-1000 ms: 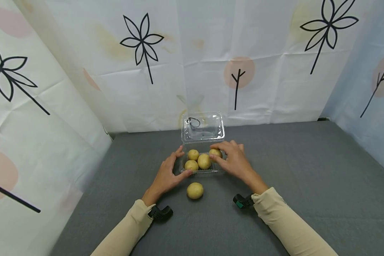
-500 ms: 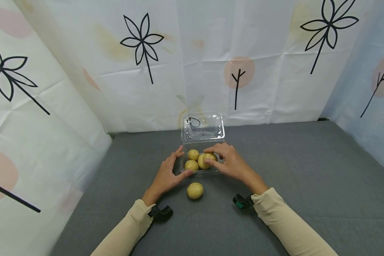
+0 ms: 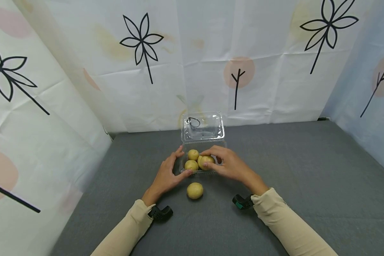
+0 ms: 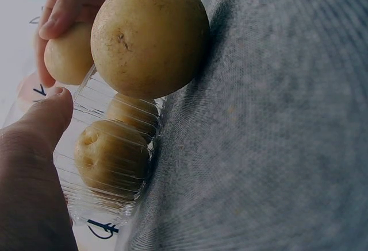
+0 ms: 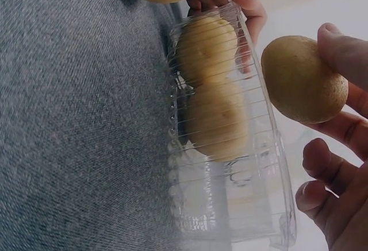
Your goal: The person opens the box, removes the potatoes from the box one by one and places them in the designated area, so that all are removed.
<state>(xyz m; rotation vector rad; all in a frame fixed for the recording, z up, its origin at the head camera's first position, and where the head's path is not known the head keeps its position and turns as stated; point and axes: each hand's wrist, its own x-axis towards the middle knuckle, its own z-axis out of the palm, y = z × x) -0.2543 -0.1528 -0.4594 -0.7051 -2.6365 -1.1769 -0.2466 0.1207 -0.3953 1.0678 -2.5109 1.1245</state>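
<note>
Our right hand (image 3: pixel 229 164) pinches a potato (image 3: pixel 208 162) above the open plastic box (image 5: pixel 241 211); our left hand (image 3: pixel 166 176), fingers apart, touches its side. We seem mid-transfer; the next move calls for a steady pinch.

Lid (image 3: pixel 203 127) bars the rear; tub's (image 5: pixel 247 205) right end appears free.

white sheets (image 3: pixel 198 81) printed with black flowers (image 3: pixel 142 41) and peach discs (image 3: pixel 248 76) hang behind and beside a grey table (image 3: pixel 300 174)
</note>
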